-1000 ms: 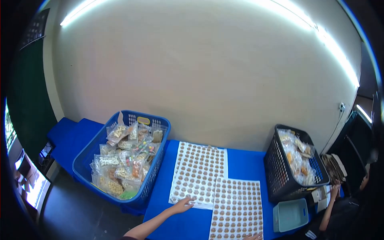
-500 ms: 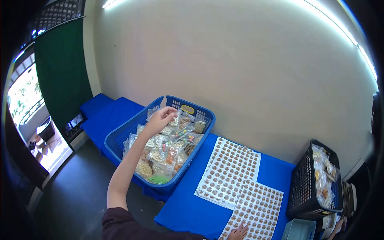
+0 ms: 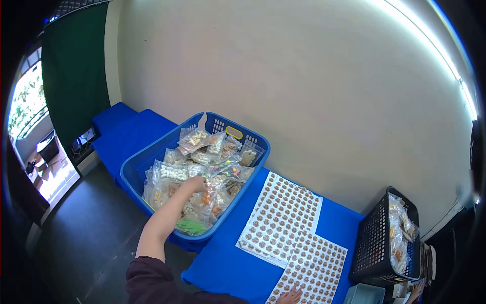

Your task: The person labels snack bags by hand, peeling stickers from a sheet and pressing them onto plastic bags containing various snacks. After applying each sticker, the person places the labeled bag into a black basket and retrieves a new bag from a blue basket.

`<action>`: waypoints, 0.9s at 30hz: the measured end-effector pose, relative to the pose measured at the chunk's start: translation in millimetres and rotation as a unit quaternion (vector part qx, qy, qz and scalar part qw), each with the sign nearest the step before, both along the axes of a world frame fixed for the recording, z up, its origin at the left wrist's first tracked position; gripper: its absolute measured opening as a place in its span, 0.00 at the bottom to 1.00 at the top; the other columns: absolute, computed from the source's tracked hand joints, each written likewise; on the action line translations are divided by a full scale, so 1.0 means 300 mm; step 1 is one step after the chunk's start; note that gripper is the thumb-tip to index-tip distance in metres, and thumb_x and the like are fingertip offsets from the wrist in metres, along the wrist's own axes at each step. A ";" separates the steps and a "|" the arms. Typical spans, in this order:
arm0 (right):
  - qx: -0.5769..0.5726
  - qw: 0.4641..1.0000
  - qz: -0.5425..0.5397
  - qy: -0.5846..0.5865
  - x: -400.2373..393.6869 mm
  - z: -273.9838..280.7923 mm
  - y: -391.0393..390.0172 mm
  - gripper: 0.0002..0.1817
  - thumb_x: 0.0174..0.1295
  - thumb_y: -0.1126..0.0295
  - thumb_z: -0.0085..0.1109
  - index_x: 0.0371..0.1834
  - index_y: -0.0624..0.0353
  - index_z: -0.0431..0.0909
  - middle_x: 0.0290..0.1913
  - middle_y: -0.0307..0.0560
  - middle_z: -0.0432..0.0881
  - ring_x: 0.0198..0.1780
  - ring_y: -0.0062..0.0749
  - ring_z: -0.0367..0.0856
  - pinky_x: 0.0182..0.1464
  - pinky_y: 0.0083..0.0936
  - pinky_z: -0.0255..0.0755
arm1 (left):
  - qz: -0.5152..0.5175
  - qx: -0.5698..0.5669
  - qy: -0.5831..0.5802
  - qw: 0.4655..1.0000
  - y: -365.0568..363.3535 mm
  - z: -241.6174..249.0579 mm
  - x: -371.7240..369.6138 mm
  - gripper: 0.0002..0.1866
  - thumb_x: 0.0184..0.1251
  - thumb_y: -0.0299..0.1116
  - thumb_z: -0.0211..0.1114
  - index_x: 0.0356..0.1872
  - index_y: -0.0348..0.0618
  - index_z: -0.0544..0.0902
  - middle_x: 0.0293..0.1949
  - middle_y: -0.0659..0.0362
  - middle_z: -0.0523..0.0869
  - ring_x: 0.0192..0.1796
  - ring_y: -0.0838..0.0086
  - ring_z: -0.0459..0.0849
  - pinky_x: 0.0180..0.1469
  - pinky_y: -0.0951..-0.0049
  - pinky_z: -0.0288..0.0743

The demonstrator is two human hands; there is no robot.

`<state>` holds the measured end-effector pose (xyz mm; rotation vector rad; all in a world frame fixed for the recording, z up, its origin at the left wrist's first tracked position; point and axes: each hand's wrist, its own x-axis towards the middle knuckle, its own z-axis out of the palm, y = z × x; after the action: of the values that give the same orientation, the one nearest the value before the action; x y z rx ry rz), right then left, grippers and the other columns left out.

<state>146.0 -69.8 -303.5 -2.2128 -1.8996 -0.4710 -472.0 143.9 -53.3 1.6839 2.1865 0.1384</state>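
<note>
My left hand (image 3: 196, 185) reaches down into a large blue basket (image 3: 130, 171), among clear plastic packets. Its fingers point down and are mostly hidden, so what they touch cannot be made out. Around it lie packets of white pieces (image 3: 173, 173), orange pieces (image 3: 206, 196) and green pieces (image 3: 192, 226). At the bottom edge, my right hand (image 3: 290, 296) lies flat with spread fingers on a white sheet (image 3: 316, 263) covered in rows of round brown stickers. A second sticker sheet (image 3: 283, 215) lies partly beneath it.
The blue-covered table (image 3: 228, 268) stands against a plain wall. At the right, a black basket (image 3: 372, 248) holds more packets, with a grey-blue tub (image 3: 365, 295) in front. Another person's hand (image 3: 416, 293) shows at the lower right. A green curtain (image 3: 73, 86) hangs at the left.
My left hand has moved from above the basket's far side down to the packets near its middle. My right hand remains on the sheet. The view has shifted slightly.
</note>
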 end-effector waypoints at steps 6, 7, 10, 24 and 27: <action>-0.056 0.997 -0.048 0.010 -0.033 0.059 0.017 0.30 0.56 0.58 0.45 0.64 0.51 0.55 0.66 0.57 0.50 0.62 0.54 0.53 0.58 0.49 0.53 | -0.211 -0.009 0.224 0.951 0.038 -0.299 0.005 0.41 0.44 0.45 0.67 0.59 0.42 0.58 0.53 0.46 0.72 0.51 0.59 0.75 0.51 0.64 0.70; -0.051 0.998 -0.048 0.009 -0.027 0.038 0.026 0.30 0.56 0.57 0.45 0.64 0.51 0.56 0.66 0.57 0.49 0.62 0.53 0.53 0.58 0.49 0.53 | -0.201 -0.029 0.209 0.957 0.022 -0.277 0.019 0.44 0.43 0.44 0.68 0.60 0.41 0.54 0.53 0.45 0.72 0.51 0.59 0.75 0.51 0.63 0.70; -0.124 0.988 -0.089 0.014 -0.158 0.321 0.036 0.32 0.54 0.64 0.49 0.63 0.57 0.54 0.59 0.58 0.58 0.56 0.49 0.60 0.53 0.45 0.58 | 0.004 -0.150 -0.022 0.989 -0.038 -0.062 0.055 0.57 0.38 0.39 0.73 0.61 0.38 0.37 0.51 0.42 0.72 0.52 0.59 0.75 0.50 0.64 0.71; -0.221 0.910 -0.029 0.351 0.011 0.326 0.216 0.37 0.41 0.59 0.63 0.55 0.65 0.61 0.48 0.59 0.68 0.50 0.47 0.66 0.53 0.39 0.61 | -0.043 0.397 -0.157 0.903 -0.109 0.443 0.159 0.13 0.55 0.26 0.56 0.42 0.39 0.78 0.31 0.54 0.82 0.32 0.71 0.81 0.37 0.74 0.72; -0.195 0.746 -0.030 0.636 0.015 0.455 0.258 0.23 0.51 0.67 0.59 0.49 0.63 0.66 0.32 0.45 0.75 0.27 0.24 0.72 0.27 0.18 0.69 | -0.004 0.437 -0.284 0.853 -0.242 0.619 0.379 0.14 0.57 0.22 0.53 0.45 0.40 0.78 0.33 0.58 0.82 0.32 0.76 0.79 0.36 0.78 0.72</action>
<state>150.4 7.4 -167.1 -1.8202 -1.1172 1.2526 -358.4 71.3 132.3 1.7013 1.7133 1.6108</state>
